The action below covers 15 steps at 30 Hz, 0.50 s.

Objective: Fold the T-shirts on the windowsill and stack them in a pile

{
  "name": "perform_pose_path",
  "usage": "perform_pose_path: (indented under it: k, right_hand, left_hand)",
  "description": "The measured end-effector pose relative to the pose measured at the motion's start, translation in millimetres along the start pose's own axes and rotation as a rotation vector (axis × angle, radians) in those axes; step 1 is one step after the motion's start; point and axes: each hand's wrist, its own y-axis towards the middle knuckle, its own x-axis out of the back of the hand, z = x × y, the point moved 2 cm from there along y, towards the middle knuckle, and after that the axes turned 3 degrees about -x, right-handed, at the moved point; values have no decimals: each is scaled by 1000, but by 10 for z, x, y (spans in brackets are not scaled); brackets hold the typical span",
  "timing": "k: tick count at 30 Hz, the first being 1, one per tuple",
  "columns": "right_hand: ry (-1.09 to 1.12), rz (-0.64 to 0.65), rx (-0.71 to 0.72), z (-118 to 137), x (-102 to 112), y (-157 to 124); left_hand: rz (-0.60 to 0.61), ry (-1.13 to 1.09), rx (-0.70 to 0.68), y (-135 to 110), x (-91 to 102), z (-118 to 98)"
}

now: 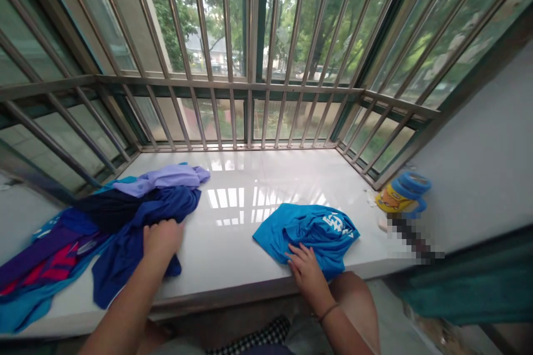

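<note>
My left hand (161, 237) is closed on a dark blue garment (137, 233) at the edge of a heap of clothes (62, 244) on the left of the white windowsill (233, 216). The heap also holds a lilac piece (166, 176), a navy piece and a purple and pink one. My right hand (305, 269) lies flat with fingers spread on the near edge of a bright blue shirt with white print (310, 230), which sits crumpled on the right of the sill.
Metal window bars (250, 66) enclose the sill on three sides, with trees beyond. A yellow and blue toy-like object (402, 195) stands at the sill's right end by the grey wall (478, 177). A teal cloth (470, 283) hangs lower right.
</note>
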Motion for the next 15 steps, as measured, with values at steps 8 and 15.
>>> perform_pose_path:
  k: [8, 15]
  right_hand:
    - [422, 60, 44, 1115, 315, -183]
    - [235, -28, -39, 1130, 889, -130]
  left_hand:
    - [200, -675, -841, -1437, -256, -1603]
    - [-36, -925, -710, -1341, 1131, -1176]
